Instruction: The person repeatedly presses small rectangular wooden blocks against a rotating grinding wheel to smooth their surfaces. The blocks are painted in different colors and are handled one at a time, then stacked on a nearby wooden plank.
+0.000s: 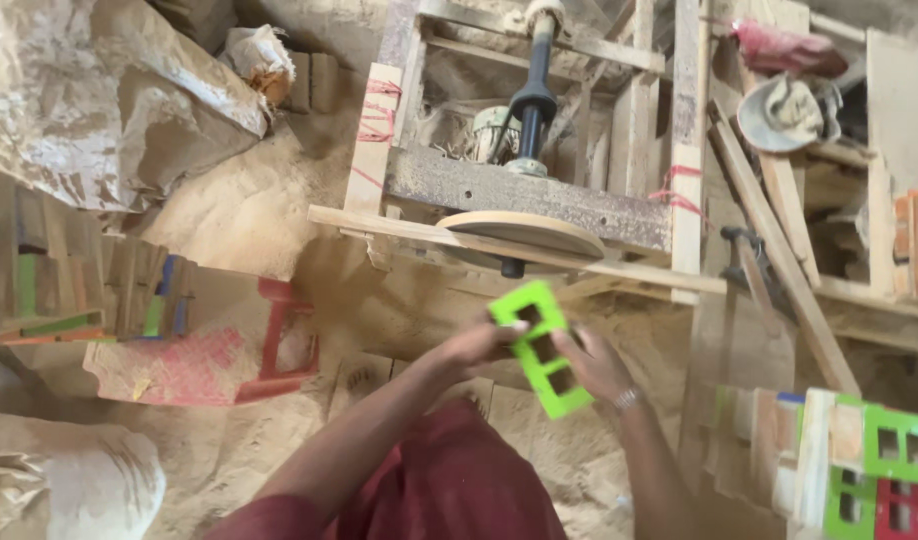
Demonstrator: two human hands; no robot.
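Both hands grip the green wooden frame with three square cut-outs [539, 345], left hand [479, 345] clenched on its near edge, right hand [599, 362] cupping the far side, just below the sanding disc [524, 232]; fingertips are best kept behind the frame's top edge.

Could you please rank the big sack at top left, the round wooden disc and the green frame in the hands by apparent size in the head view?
1. Big sack
2. Wooden disc
3. Green frame, though it is nearer the camera, so unsure.

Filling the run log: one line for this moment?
left hand: holds green frame | right hand: holds same frame | sanding disc ahead
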